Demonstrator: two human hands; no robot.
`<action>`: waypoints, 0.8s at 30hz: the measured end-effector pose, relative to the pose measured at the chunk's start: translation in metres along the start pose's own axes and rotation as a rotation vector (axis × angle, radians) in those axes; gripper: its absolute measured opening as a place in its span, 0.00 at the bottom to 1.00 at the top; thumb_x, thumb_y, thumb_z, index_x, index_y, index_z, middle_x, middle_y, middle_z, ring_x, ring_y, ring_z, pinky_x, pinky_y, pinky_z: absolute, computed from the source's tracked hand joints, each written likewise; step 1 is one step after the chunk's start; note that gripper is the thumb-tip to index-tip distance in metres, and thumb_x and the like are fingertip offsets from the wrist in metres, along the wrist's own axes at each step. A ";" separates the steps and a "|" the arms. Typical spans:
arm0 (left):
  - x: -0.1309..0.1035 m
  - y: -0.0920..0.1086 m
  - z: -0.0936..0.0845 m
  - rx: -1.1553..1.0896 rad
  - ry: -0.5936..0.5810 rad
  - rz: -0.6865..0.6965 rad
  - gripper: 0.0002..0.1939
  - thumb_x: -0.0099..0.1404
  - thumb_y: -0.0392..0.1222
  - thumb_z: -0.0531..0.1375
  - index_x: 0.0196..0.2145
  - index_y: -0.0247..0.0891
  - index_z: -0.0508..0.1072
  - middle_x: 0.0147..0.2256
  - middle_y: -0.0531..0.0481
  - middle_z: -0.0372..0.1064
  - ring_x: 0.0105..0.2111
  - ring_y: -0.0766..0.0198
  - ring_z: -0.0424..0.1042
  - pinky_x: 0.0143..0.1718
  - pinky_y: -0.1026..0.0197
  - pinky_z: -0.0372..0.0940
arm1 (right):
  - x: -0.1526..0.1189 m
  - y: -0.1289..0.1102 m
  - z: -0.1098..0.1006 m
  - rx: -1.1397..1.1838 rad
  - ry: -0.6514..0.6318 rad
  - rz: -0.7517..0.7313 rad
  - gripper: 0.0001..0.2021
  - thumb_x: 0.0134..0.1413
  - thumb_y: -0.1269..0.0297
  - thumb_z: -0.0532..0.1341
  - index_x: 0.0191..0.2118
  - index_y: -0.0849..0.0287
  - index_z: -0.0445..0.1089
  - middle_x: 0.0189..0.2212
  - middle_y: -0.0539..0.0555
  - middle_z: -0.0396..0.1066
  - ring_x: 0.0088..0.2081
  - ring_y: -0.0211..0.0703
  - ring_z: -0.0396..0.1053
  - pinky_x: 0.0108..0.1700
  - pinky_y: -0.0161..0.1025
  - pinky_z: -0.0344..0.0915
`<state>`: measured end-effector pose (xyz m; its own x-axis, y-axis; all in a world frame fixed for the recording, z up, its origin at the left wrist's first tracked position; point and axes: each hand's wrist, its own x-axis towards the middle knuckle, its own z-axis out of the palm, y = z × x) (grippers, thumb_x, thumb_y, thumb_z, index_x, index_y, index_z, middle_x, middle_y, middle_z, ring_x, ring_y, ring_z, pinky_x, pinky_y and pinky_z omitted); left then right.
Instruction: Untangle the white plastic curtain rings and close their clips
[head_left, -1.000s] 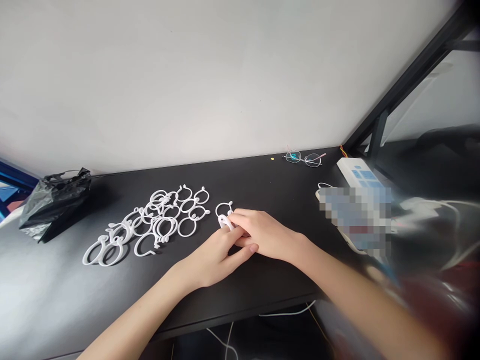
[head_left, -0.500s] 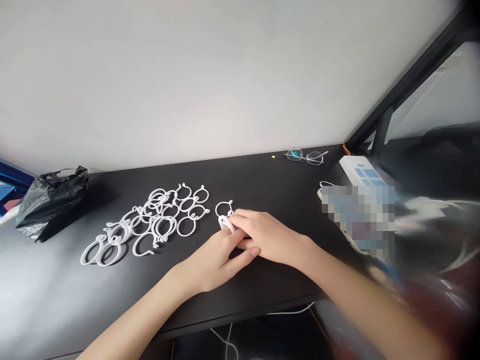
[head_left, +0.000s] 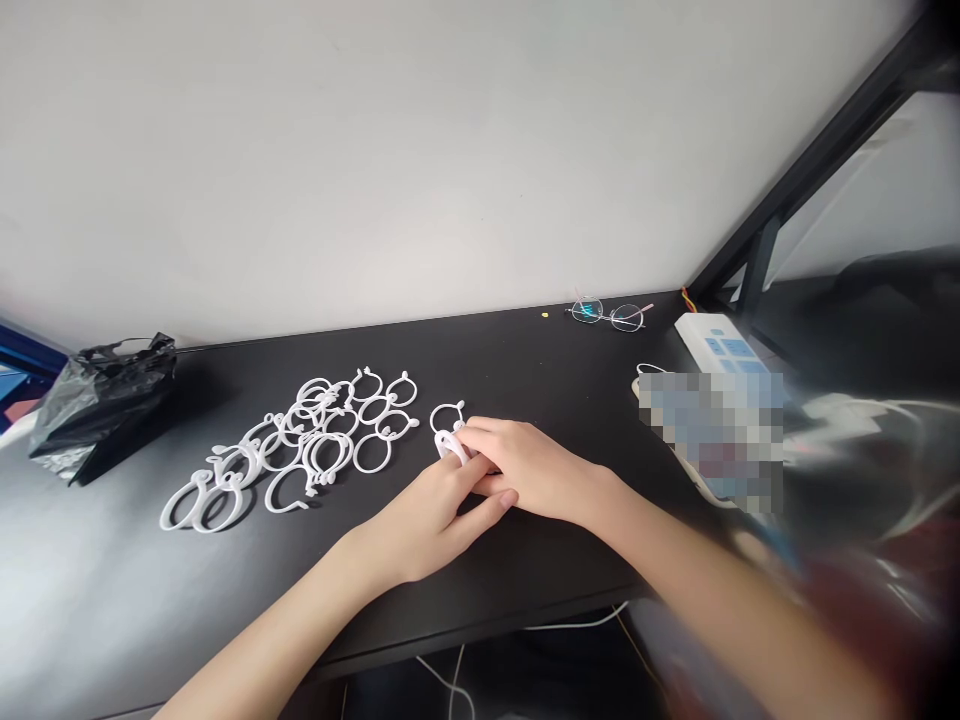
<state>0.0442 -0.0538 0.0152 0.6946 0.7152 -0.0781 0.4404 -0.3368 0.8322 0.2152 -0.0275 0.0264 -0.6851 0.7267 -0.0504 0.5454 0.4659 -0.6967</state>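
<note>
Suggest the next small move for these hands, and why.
Probably ease the right hand back slightly while the left hand steadies the held white ring: the hands overlap, their fingers hide part of that ring, and a loose white ring lies just beyond, where it could snag.

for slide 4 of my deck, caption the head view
Two hands meet over a white ring, beside a pile of similar rings on a black table

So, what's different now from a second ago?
Nothing visibly changed beyond a slight shift of the camera view. The left hand and right hand stay together at the white ring; the ring pile, glasses and black bag are as they were.
</note>
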 end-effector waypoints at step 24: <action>0.002 0.000 -0.001 -0.038 0.019 0.023 0.14 0.72 0.49 0.48 0.36 0.37 0.65 0.32 0.51 0.66 0.30 0.63 0.63 0.31 0.61 0.59 | 0.003 0.003 0.002 0.006 0.021 -0.003 0.11 0.53 0.76 0.59 0.28 0.59 0.54 0.28 0.46 0.56 0.25 0.32 0.53 0.26 0.32 0.49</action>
<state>0.0451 -0.0520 0.0151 0.6933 0.7190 -0.0489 0.4022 -0.3297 0.8541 0.2140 -0.0254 0.0226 -0.6764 0.7358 -0.0327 0.5403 0.4655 -0.7010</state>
